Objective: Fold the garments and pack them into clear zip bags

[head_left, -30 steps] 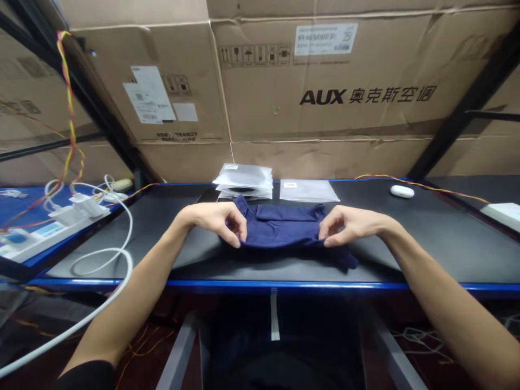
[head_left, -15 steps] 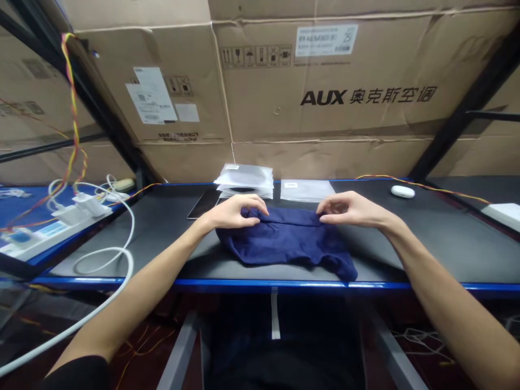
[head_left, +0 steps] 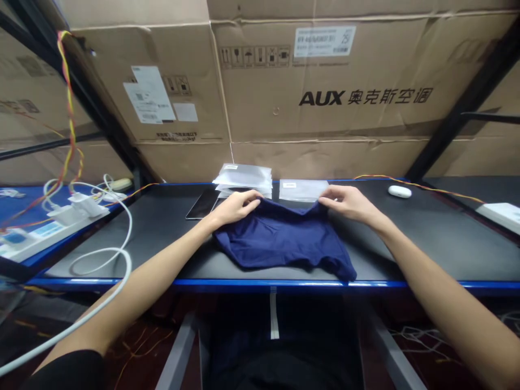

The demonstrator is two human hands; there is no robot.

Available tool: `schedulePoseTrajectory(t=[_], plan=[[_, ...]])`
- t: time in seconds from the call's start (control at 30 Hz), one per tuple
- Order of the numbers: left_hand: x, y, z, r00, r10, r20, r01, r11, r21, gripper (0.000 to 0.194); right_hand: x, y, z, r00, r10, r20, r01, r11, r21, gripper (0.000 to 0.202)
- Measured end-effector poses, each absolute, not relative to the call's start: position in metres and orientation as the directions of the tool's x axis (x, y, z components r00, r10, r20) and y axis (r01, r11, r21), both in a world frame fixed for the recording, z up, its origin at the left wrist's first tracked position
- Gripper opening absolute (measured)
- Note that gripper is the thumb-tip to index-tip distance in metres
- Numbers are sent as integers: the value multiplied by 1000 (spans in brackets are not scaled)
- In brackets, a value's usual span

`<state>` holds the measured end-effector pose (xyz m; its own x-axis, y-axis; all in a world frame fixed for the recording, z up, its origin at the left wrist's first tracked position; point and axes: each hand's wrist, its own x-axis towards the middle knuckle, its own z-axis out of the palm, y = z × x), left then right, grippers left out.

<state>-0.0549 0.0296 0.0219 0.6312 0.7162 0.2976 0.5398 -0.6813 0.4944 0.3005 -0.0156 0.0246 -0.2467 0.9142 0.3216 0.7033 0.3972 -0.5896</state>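
A dark blue piece of cloth, perhaps a garment, lies on the grey-black table mat close to the front edge. My left hand pinches its far left corner, and my right hand pinches its far right corner. Between them the far edge is raised and sags slightly in the middle. The near part rests on the mat, its right corner reaching the blue table edge. Behind my left hand are a stack of clear plastic bags and a dark flat tablet or phone. Flat plastic bags lie behind the cloth.
A white power strip with plugs and a looping white cable is at the left. A small white case and a white box sit at the right. Cardboard walls the back, between black metal posts.
Both hands have closed on the far corners of the cloth and lifted its edge up and away from me. The cloth is now spread more open, its folded far strip gone.
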Motion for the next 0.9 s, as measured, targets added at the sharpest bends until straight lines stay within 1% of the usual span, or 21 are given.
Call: schedulePoseTrajectory(t=[0.07,0.13,0.23,0.3,0.37,0.43,0.47,0.5,0.57,0.63,0.67,0.7,0.77,0.83,0.9], plan=[[-53,35,17,572,761,307,535,-630,563,37,299,-9,18,-174,914,366,710,374,-597,38],[-52,41,11,532,787,312,566,-605,560,38,298,-2,10,-106,922,372,731,326,-600,35],[-49,46,5,523,786,330,653,-618,437,34,297,6,2,-51,937,345,799,246,-548,28],[-48,47,6,555,767,322,690,-641,338,29,296,9,1,-38,943,330,858,200,-473,26],[-48,45,10,592,734,332,690,-675,262,26,293,8,3,-9,945,327,905,147,-400,26],[-47,39,19,604,699,383,669,-706,233,27,288,4,6,36,929,369,932,103,-349,28],[-47,35,24,603,687,406,657,-716,236,28,285,0,8,39,912,408,937,108,-331,28],[-46,30,28,604,681,415,646,-723,246,29,280,-5,9,16,894,448,937,143,-320,29],[-42,17,35,630,678,379,628,-732,265,33,270,-15,11,-113,856,505,901,302,-311,31],[-36,4,36,690,667,279,615,-745,260,39,259,-25,10,-310,821,479,803,496,-331,36],[-33,-3,35,716,662,224,615,-749,247,44,255,-29,9,-398,798,453,753,566,-335,38],[-31,-8,32,733,660,165,620,-749,234,50,252,-33,8,-469,781,412,716,610,-340,44],[-29,-16,24,746,665,41,643,-734,219,64,249,-36,4,-569,770,289,688,638,-345,62],[-29,-20,16,751,658,-61,653,-724,222,73,249,-37,0,-611,781,129,711,613,-345,76],[-30,-20,9,759,642,-104,647,-728,228,77,251,-37,-5,-612,791,10,745,580,-329,83]])
